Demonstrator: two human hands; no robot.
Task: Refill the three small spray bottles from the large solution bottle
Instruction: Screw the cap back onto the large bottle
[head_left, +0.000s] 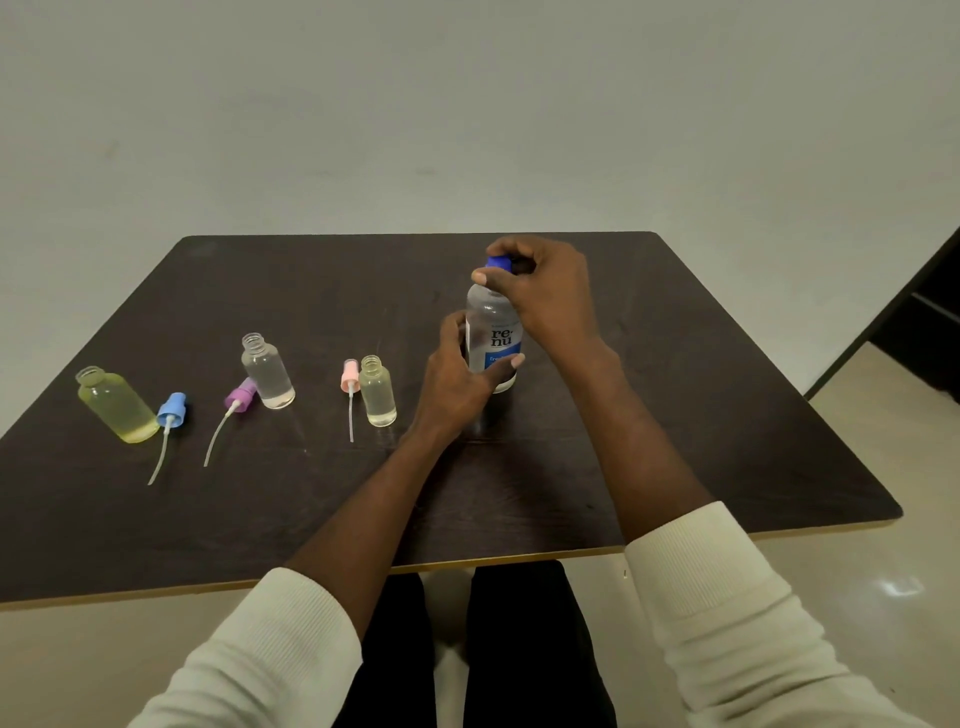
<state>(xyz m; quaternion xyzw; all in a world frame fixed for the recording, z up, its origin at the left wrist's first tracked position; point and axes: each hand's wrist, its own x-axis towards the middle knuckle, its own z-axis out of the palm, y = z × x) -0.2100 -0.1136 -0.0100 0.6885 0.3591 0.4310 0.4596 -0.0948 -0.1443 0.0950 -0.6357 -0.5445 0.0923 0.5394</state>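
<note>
Gripping now: right hand (540, 296) sits curled over the blue cap (500, 262) of the large solution bottle (491, 338), fingertips pinching it, right of centre in the frame.
Left hand: the left hand (457, 374) wraps the bottle's lower body, thumb across the label, steadying it upright on the table (675, 415).
Step in hand: looks like work at the cap, opening or closing; which way it turns, I cannot tell.
Small bottles: all three stand uncapped in a row to the left, each holding liquid — the yellow bottle (117, 405) at far left, the clear bottle (267, 371) in the middle, the pale bottle (378, 392) just beside the left wrist.
Spray tops: blue top (171, 410), purple top (240, 397) and pink top (350, 376) lie beside their bottles, tubes trailing toward the viewer.
Next move calls for: a firm hold below while the cap is turned.
In the way: the pale bottle and pink top sit close to the left forearm; a careless sweep could topple them.
</note>
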